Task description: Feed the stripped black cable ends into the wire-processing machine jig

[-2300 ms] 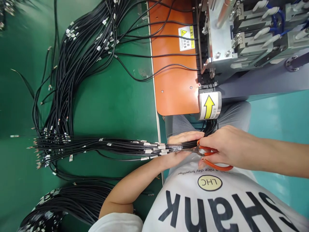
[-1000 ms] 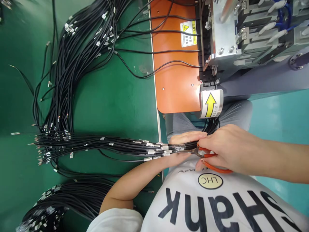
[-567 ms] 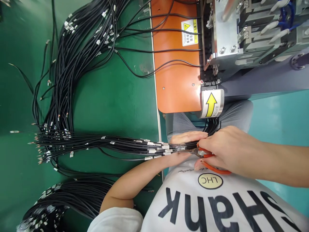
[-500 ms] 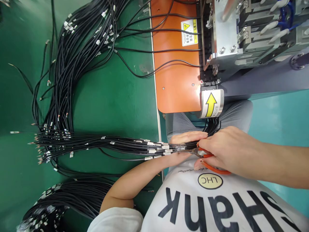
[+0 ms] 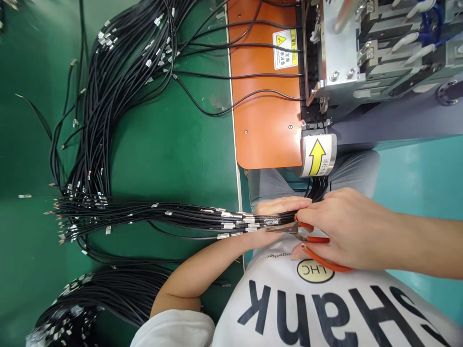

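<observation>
Black cables [image 5: 191, 215] in one bunch stretch across the green table [image 5: 173, 154] past its right edge, where the left hand [image 5: 280, 206] curls around them and the right hand [image 5: 343, 226] grips one pair of scissors [image 5: 287, 229], with one far heap [image 5: 101, 106], one near heap [image 5: 121, 294], one orange plate [image 5: 267, 130], and blue floor [image 5: 415, 188] at right.
</observation>
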### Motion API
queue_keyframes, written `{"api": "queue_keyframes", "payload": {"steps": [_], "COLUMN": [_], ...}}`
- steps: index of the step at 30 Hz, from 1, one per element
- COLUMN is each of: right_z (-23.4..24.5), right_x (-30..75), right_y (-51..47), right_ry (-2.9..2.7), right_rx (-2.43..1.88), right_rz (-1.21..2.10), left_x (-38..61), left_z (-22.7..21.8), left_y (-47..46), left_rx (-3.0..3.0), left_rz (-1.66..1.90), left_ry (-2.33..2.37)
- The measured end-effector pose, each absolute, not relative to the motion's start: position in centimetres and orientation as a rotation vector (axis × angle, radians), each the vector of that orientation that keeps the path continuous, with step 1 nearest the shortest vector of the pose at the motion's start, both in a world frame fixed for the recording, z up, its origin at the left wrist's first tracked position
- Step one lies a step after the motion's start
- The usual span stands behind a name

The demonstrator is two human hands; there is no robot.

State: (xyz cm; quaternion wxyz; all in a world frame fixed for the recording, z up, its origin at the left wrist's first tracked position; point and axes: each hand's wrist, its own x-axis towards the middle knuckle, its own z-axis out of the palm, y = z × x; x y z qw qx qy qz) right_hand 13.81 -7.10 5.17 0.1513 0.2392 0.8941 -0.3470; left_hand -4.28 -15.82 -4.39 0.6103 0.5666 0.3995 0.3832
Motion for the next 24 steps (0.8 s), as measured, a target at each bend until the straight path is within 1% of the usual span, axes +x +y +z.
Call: {"api": "queue_keyframes", "payload": {"steps": [4, 14, 18, 24], "right_z": [5.33, 5.33, 4.97, 5.47], "right_x": [13.63, 13.28, 13.61, 14.09], "right_y": [-7.18, -7.21, -7.13, -7.06], "right_ry": [2.571, 2.393, 2.427, 2.446], "right_rx": [0.674, 0.764, 0.681, 0.739], "right_rz": [-0.968, -1.091, -1.024, -0.937], "left_x": [-4.18, -4.17, -4.1, -4.05], "left_z": [-4.4, -4.44, -4.35, -4.11], "left_y": [-15.76, -16.02, -16.03, -15.87], "left_rx": [1.301, 1.324, 1.339, 1.366], "left_rz": [0.914, 0.908, 0.94, 0.965], "left_ry": [0.913, 0.899, 0.907, 0.899]}}
